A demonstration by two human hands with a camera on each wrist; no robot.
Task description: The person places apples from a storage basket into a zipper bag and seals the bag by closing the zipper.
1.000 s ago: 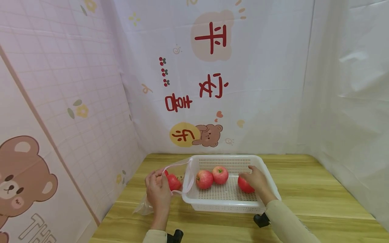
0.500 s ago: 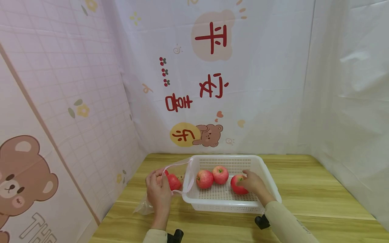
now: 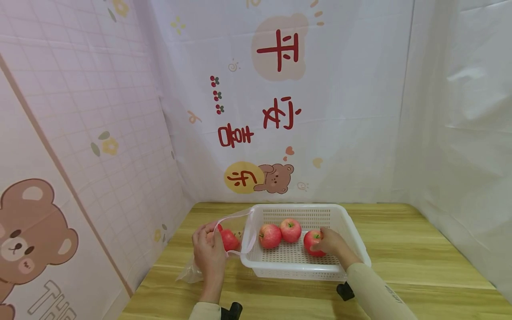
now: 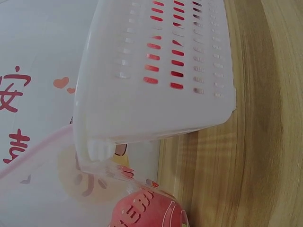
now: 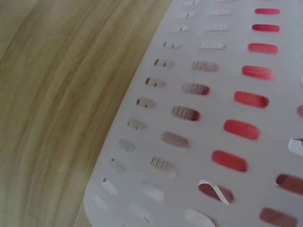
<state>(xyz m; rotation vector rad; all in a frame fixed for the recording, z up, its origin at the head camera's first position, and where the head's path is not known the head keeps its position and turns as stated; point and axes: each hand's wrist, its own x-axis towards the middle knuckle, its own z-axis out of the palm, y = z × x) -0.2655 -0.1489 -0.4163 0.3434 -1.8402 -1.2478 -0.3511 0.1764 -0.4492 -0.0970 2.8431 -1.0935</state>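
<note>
My left hand (image 3: pixel 210 251) pinches the pink-edged mouth of a clear plastic bag (image 3: pixel 191 270), which stands open against the left end of a white plastic basket (image 3: pixel 296 266). Inside the bag a red apple (image 3: pixel 230 240) shows; the left wrist view catches that apple (image 4: pixel 147 210) through printed plastic. My right hand (image 3: pixel 336 244) reaches into the basket, its fingers and thumb around the right side of a red apple (image 3: pixel 312 242). Two more apples, one at left (image 3: pixel 270 236) and one behind it (image 3: pixel 290 230), sit together in the basket's left half. Neither wrist view shows its hand.
The basket's slotted wall (image 4: pixel 151 104) stands high and near in the left wrist view, and another slotted wall (image 5: pixel 156 137) fills much of the right wrist view. A wooden table (image 3: pixel 416 253) lies below. Printed cloth (image 3: pixel 352 111) hangs behind it and along both sides.
My right hand has shifted the apple slightly left within the basket, and its fingers have come down around the apple's side. The left hand and the bag stay put.
</note>
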